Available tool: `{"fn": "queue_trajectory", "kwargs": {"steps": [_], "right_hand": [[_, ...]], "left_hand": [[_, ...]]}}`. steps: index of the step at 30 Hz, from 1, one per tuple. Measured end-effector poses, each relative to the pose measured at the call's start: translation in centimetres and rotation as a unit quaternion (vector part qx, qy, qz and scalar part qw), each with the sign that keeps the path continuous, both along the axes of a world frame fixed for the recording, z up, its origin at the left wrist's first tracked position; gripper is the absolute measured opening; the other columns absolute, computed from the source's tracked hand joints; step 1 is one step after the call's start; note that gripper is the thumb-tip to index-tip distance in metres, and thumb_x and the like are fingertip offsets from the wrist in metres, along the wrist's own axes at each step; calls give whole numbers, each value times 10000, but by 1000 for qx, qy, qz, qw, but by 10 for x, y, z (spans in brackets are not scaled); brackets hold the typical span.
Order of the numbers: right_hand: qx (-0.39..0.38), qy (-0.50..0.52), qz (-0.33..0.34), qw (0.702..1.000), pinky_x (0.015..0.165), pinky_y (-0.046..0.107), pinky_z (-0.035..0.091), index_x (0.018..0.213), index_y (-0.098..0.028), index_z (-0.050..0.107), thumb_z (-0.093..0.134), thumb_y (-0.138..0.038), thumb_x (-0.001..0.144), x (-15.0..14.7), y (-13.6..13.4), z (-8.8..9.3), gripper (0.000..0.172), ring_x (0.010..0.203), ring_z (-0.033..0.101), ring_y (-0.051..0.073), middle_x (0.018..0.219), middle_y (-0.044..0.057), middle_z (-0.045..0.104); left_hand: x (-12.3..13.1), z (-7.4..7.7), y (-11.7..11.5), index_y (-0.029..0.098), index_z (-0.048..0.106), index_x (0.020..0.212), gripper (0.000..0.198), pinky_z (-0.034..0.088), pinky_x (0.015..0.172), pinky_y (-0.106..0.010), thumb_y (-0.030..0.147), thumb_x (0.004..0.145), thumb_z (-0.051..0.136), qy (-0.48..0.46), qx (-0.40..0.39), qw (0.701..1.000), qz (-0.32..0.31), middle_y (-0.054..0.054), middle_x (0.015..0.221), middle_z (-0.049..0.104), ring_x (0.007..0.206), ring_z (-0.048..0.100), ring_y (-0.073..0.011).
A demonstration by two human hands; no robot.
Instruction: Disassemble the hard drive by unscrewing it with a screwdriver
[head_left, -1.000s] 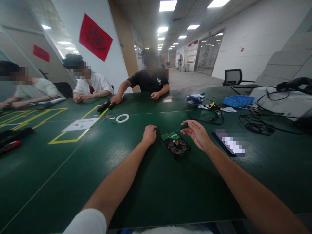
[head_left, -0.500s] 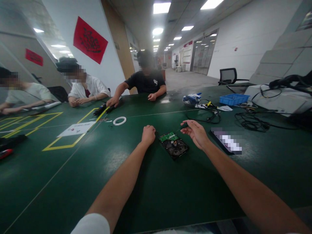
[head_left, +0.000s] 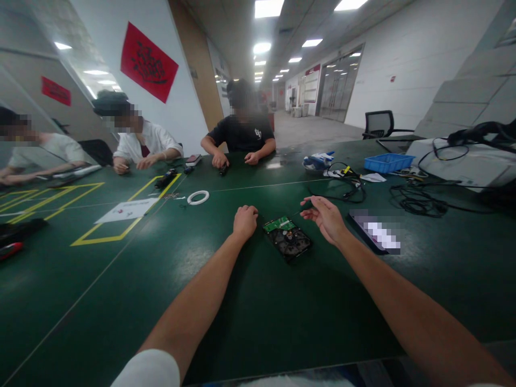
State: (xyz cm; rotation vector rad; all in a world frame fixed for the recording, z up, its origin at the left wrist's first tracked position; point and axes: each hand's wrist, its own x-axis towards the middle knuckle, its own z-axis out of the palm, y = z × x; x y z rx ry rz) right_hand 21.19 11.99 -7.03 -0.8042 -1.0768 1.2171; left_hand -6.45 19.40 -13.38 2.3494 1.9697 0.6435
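Observation:
A hard drive (head_left: 296,246) lies on the green table, its green circuit board face up at the far end. Just left of it, my left hand (head_left: 245,223) rests with the fingers curled in; whatever they may hold is hidden. My right hand (head_left: 324,217) is raised at the drive's right side, pinching a small dark screwdriver (head_left: 308,205). Its thin shaft points left, above the drive's far right corner. To the right of this hand lies a phone (head_left: 368,231) with its screen lit.
Black cables (head_left: 423,199) and a blue tray (head_left: 389,163) sit at the right. A white ring (head_left: 198,198) and a paper sheet (head_left: 124,210) lie to the left, near yellow tape (head_left: 97,241). A person in black (head_left: 242,134) sits opposite; two others sit farther left.
The person opposite has drawn an arm back from the taped area and now has a dark object in hand nearer the body. My own hands have hardly moved.

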Motion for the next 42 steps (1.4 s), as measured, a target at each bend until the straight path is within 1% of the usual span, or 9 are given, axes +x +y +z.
{"fn": "queue_trajectory", "kwargs": {"steps": [6, 12, 15, 18, 21, 25, 27, 31, 42], "right_hand": [[2, -2, -2, 1000, 655, 270, 544, 996, -220, 687, 737, -486, 825, 1, 1, 0, 320, 731, 695, 150, 988, 45, 720], [0, -10, -4, 1000, 657, 278, 550, 989, -219, 681, 736, -513, 818, 1, -1, 1, 345, 722, 697, 150, 985, 47, 720], [1, -12, -6, 1000, 647, 275, 547, 984, -217, 684, 739, -511, 818, 1, -2, 2, 342, 718, 695, 149, 985, 49, 719], [-2, -10, -6, 1000, 641, 272, 544, 979, -214, 686, 736, -501, 824, 2, 0, 1, 330, 709, 692, 145, 990, 50, 718], [-2, -7, -4, 1000, 641, 268, 542, 984, -215, 686, 734, -490, 828, 3, 1, -1, 320, 712, 694, 146, 996, 48, 717], [5, -2, -4, 1000, 636, 266, 540, 983, -214, 684, 722, -491, 838, 3, 2, -1, 315, 708, 694, 146, 993, 45, 714], [5, -3, -4, 1000, 637, 269, 544, 982, -216, 684, 724, -496, 836, 3, 2, 0, 318, 710, 694, 149, 991, 44, 715], [3, -6, -4, 1000, 633, 271, 546, 982, -221, 685, 736, -504, 822, 3, 1, 0, 329, 714, 691, 152, 990, 44, 718], [-2, -5, -8, 1000, 632, 267, 543, 965, -214, 685, 736, -506, 822, 3, 1, 1, 328, 705, 689, 144, 983, 48, 719]], "left_hand": [[-2, 3, -5, 216, 726, 1005, 209, 436, 913, -378, 279, 971, 530, 7, -2, 999, 31, -109, 1056, 651, 1029, 557, -272], [-2, 3, -5, 187, 703, 978, 178, 430, 924, -379, 238, 966, 533, 1, -6, 1000, 31, -115, 1048, 653, 1034, 561, -269], [1, 8, -8, 180, 686, 976, 178, 440, 914, -374, 221, 978, 513, -20, -5, 999, 28, -111, 1054, 650, 1022, 564, -258], [17, 22, -15, 181, 678, 958, 178, 447, 917, -367, 226, 988, 509, -57, 28, 998, -11, -99, 1030, 644, 1020, 558, -247], [47, 35, -30, 183, 687, 943, 166, 440, 944, -374, 245, 981, 538, -50, 70, 991, -105, -92, 1045, 631, 1054, 540, -248], [82, 36, -49, 187, 707, 930, 109, 444, 945, -375, 224, 938, 605, -14, 60, 980, -189, -80, 1027, 629, 1034, 540, -240], [87, 33, -54, 186, 715, 922, 93, 449, 934, -374, 220, 921, 628, -7, 52, 979, -196, -78, 1012, 634, 1018, 544, -238], [84, 29, -54, 183, 717, 912, 86, 451, 909, -381, 239, 909, 652, -10, 49, 979, -199, -77, 1009, 643, 1015, 552, -243], [85, 33, -58, 188, 713, 911, 94, 439, 912, -386, 266, 915, 662, -33, 39, 974, -220, -73, 1029, 652, 1022, 560, -238]]}}
